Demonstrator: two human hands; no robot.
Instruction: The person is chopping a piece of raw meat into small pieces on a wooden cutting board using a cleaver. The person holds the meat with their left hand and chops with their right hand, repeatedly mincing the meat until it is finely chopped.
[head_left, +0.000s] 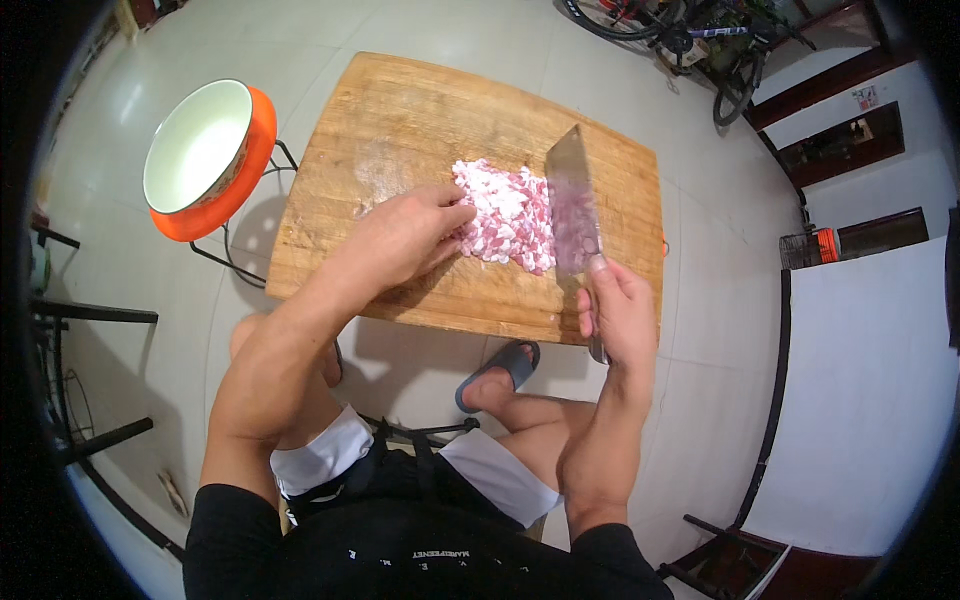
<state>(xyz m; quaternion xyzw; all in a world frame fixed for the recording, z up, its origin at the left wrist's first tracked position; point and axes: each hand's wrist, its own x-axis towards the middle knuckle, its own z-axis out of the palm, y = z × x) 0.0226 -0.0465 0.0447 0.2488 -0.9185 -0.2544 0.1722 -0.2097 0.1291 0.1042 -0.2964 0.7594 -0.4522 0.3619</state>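
Observation:
A pile of finely diced pink and white meat (508, 215) lies in the middle of a wooden cutting board (420, 110). At its left edge rests my left hand (425, 232), fingers slightly apart and touching the meat, with the fingertips partly hidden. My right hand (620, 305) is closed around the handle of a cleaver (570, 190). The broad blade stands along the right side of the pile, tilted, with its flat face towards the meat and bits of pink showing on or reflected in it.
To the left, a white enamel bowl (205, 140) sits on an orange stool (262, 140) with black metal legs. Bicycles (690, 40) stand at the far right. A white panel (860, 400) is on the right. My slippered foot (497, 380) is below the board's near edge.

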